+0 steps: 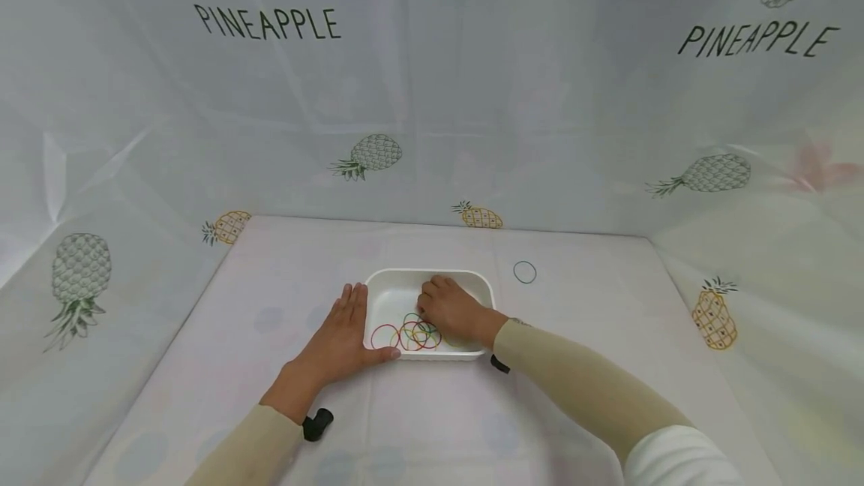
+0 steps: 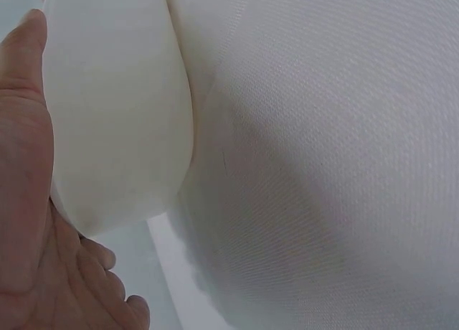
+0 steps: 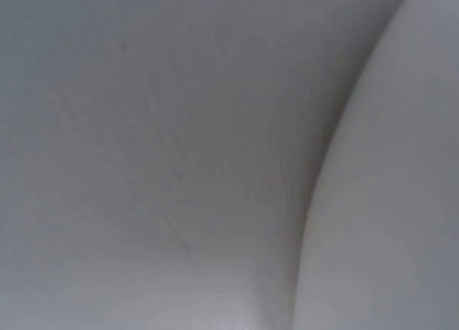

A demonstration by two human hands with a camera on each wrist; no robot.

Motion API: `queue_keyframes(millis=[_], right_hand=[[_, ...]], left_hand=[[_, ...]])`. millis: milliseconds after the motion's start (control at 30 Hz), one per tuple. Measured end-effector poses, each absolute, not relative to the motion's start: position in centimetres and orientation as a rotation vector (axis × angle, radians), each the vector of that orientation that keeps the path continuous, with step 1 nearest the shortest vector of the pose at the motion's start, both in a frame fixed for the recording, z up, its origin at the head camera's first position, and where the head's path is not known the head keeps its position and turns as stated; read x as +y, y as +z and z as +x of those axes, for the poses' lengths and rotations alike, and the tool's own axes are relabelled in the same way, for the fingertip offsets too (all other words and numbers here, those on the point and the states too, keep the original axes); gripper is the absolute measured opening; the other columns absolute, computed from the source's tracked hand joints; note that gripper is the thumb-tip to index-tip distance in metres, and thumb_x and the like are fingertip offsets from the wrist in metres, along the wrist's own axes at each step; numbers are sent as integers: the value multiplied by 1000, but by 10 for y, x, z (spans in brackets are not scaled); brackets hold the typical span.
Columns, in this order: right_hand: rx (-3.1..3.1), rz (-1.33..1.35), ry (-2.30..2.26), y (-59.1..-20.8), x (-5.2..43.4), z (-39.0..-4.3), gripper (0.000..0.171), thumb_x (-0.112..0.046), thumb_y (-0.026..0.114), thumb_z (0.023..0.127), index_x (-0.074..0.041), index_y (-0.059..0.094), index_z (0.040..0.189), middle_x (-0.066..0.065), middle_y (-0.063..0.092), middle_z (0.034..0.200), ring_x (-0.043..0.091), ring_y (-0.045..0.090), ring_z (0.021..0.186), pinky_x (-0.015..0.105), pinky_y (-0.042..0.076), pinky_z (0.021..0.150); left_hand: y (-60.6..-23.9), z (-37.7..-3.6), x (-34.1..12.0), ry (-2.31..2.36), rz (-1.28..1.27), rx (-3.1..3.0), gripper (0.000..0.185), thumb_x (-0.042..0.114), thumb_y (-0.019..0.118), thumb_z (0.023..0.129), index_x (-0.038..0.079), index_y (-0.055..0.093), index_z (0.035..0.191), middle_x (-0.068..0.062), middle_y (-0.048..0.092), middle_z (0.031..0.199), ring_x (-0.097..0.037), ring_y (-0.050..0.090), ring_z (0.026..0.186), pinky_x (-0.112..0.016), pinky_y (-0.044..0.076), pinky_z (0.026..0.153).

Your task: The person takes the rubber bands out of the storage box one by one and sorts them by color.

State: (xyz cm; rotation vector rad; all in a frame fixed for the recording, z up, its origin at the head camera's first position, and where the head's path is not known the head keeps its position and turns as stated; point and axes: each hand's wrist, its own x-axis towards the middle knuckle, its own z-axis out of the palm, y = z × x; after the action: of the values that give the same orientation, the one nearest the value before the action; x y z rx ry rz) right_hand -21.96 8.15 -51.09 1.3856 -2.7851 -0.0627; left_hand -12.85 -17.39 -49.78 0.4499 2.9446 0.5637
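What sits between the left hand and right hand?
Head view: the white tray's left wall and loose rubber bands lie between the left hand and right hand.

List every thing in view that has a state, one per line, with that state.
White tray: upright on the table, holding loose rubber bands.
Rubber bands: piled and overlapping in the tray's near part.
Dark rubber band: alone on the tablecloth, outside the tray.
Left hand: flat, fingers straight, against the tray's left side.
Right hand: inside the tray, fingers curled over the bands.

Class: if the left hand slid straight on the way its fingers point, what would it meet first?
Probably nothing: the left hand points along the white tray's left wall, toward the backdrop.
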Motion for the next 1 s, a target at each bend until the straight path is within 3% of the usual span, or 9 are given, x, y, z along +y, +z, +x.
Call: queue_keyframes(millis=[333,633,1000], right_hand=[[-2673,1354,-338,-515,81,-219,23,-27,46,113,-14,60,100,0,53,101,21,48,103,37,45,99],[-2649,1323,-271,-512,85,-220,21,-20,47,110,-11,59,96,2,56,100,23,52,104,39,47,99],[-2612,1247,-198,-505,91,-222,19,-17,51,109,-8,60,95,5,57,96,25,51,94,35,47,82]], left_hand=[[-500,-130,-174,564,466,2960,135,81,66,86,-12,8,164,-30,11,173,-45,5,163,-56,18,132],[-500,-130,-174,568,463,2955,136,83,66,85,-11,8,164,-29,12,174,-44,4,163,-56,19,132],[-498,-130,-175,570,472,2964,135,82,66,85,-12,9,164,-29,12,174,-45,5,163,-55,19,132]])
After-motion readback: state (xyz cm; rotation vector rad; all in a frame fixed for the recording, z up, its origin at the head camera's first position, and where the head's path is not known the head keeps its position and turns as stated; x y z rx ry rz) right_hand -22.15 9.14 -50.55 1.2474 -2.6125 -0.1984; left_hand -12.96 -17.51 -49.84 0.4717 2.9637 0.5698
